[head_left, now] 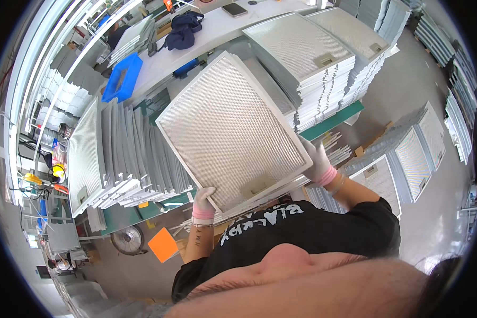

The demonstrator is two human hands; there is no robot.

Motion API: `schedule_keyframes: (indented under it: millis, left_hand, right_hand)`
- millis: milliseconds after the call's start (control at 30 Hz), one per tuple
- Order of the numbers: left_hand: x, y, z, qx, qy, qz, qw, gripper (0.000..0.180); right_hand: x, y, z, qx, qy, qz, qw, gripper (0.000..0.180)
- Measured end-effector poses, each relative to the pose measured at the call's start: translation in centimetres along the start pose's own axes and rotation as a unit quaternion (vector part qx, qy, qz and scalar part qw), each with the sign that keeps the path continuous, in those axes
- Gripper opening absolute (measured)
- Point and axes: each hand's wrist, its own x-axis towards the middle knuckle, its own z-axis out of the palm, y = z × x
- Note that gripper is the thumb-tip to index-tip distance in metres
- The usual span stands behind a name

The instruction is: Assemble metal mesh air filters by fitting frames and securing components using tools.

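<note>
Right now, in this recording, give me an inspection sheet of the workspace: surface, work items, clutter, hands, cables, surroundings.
Surface: green-topped bench, mostly covered by stacks.
Work items: square mesh filter panel held tilted above the bench.
Clutter: leaning row of panels at left; flat panel stacks at right; blue tray; dark bag.
Hands: left hand and right hand, both white-gloved, grip the panel's near edge.
Cables: nothing seen clearly.
Surroundings: fan and orange sheet on the floor; more panels on the floor.
</note>
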Motion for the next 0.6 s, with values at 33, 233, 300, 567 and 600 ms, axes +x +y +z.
schedule_keyframes:
  millis: [33, 233, 300, 567, 600]
  left_hand:
    - [0.9, -0.9, -2.7, 0.112, 0.021, 0.037, 0.993, 0.027]
    - [5.6, 1.8, 2.1, 0.261, 0.039, 0.061, 0.962, 0.023]
    - [8.1, 3.4, 5.3, 0.097, 0.032, -0.028, 0.994, 0.024]
    - [19.2, 6.1, 6.6, 0.104, 0.035, -0.057, 0.992, 0.036]
    - [19.9, 6.3, 6.8, 0.11, 0.039, -0.066, 0.991, 0.038]
  right_hand:
    - [-0.8, 0.2, 0.2, 0.077, 0.017, 0.014, 0.997, 0.09]
    - [1.8, 3.1, 0.0, -0.051, 0.212, -0.123, 0.968, 0.065]
    - [4.9, 1.2, 1.2, -0.035, 0.259, -0.114, 0.958, 0.053]
    - [13.9, -1.3, -1.7, -0.224, 0.297, -0.126, 0.919, 0.053]
    - [14.7, -1.3, -2.3, -0.221, 0.323, -0.096, 0.915, 0.053]
